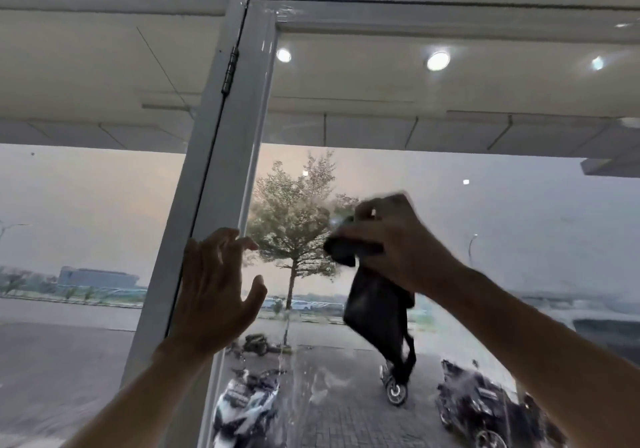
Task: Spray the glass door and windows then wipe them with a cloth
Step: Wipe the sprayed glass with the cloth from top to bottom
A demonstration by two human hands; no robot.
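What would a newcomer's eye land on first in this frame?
First, the blurred right hand at centre right, gripping a dark cloth that hangs down in front of the glass door. Next, the left hand, fingers spread, at the white door frame left of centre. Below the cloth, wet streaks run down the pane, with parked motorbikes outside.

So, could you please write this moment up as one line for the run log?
step: wipe | left hand: open, at door frame | right hand: grips dark cloth | glass door: wet streaks low
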